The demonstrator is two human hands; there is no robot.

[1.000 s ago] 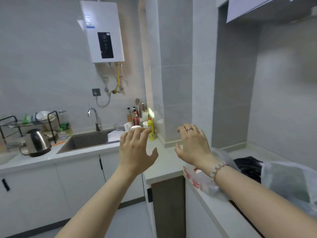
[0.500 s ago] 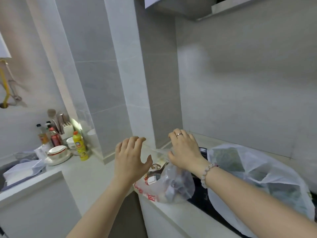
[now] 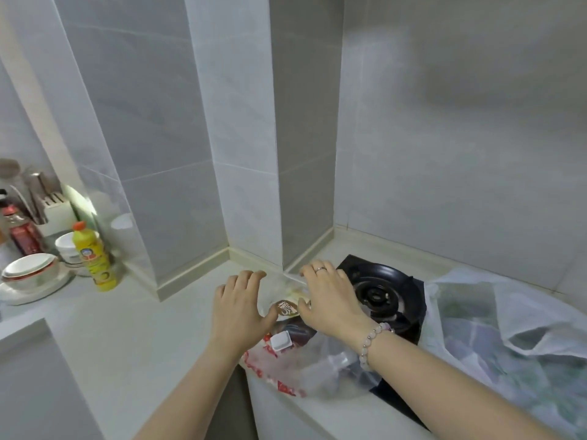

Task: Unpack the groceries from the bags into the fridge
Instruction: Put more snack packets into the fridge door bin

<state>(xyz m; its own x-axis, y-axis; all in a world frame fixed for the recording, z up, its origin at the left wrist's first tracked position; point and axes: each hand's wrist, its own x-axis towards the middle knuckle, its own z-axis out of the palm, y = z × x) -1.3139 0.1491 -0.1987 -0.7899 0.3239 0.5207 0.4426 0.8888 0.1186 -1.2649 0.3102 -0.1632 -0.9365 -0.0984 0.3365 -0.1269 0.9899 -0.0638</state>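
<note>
Two bags of groceries lie on the worktop (image 3: 143,328), and neither is unpacked yet; the fridge is not in view. The small clear bag (image 3: 317,369) with red print lies on its side, mouth towards the wall, half on the gas hob (image 3: 381,293). The large white bag (image 3: 508,338), showing green through the plastic, slumps just to its right.

Both hands are at the small bag's mouth. My left hand (image 3: 241,312) hovers with fingers loosely spread and holds nothing. My right hand (image 3: 330,300) is also spread, thumb apart, fingertips at the bag's clear rim. I judge they are placed this way to part the mouth, since a packet with a round brown label (image 3: 286,308) and a white-capped container (image 3: 281,340) show just inside.

That bag sits close to the worktop's front edge, so a pull towards me could drag it off. The tiled pillar (image 3: 190,154) stands right behind my fingertips, leaving little room forward. Leftwards lies bare worktop before the yellow bottle (image 3: 95,257) and stacked bowls (image 3: 30,269), which is my best way out.
</note>
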